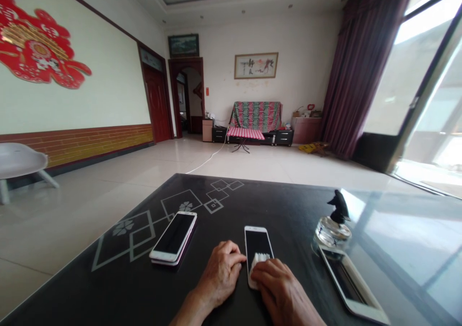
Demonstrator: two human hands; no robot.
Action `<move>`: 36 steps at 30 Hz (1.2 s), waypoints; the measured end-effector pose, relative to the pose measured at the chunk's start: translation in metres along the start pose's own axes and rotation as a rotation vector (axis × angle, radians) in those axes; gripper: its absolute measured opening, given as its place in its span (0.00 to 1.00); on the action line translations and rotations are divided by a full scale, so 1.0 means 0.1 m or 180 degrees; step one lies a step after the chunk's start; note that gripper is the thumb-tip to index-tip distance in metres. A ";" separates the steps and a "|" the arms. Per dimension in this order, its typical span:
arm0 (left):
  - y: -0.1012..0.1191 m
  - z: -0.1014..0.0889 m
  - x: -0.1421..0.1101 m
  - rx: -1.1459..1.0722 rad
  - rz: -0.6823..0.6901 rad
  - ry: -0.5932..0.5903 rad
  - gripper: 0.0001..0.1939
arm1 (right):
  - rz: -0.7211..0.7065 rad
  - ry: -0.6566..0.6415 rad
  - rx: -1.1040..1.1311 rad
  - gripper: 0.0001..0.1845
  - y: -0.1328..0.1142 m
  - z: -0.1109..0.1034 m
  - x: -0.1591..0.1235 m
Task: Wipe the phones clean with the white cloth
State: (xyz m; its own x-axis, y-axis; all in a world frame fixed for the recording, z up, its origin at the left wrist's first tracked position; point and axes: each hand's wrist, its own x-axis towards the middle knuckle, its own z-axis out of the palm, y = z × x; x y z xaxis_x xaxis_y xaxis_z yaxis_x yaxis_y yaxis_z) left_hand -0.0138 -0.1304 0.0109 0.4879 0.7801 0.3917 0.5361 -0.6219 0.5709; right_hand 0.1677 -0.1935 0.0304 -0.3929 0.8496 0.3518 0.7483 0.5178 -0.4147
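Note:
A white-framed smartphone (259, 239) lies face up on the dark table in front of me. My right hand (279, 285) presses a folded white cloth or tissue (260, 257) onto the lower half of its screen, the fingers closed over the wad. Loosely curled, my left hand (223, 270) rests on the table to the phone's left, one fingertip at the phone's side edge. Nothing shows inside its fingers. The phone's lower right part is hidden by my right hand.
Stacked phones (175, 237) lie to the left. On the right stand a clear spray bottle (334, 230) with a black nozzle and, nearer me, another white phone (352, 282). The glossy black table (288, 206) has its far edge before a tiled floor.

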 end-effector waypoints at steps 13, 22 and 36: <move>0.07 -0.05 -0.01 -0.0101 -0.0106 -0.0039 0.15 | 0.0108 0.0123 -0.0196 0.13 0.28 0.03 0.43; 0.15 -0.10 -0.01 -0.0127 -0.0311 -0.0082 0.11 | 0.0076 0.0288 -0.0288 0.13 0.55 0.04 0.71; 0.06 0.00 -0.03 -0.0079 -0.0259 -0.0023 0.30 | 0.0188 0.0343 -0.0530 0.14 0.66 0.09 0.86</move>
State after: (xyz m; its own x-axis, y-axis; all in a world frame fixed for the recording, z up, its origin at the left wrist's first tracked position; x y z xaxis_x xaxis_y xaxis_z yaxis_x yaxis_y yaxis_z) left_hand -0.0121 -0.1365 0.0137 0.4483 0.8275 0.3381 0.5570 -0.5544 0.6184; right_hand 0.1786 -0.0854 0.0261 -0.2929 0.8577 0.4226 0.8498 0.4361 -0.2961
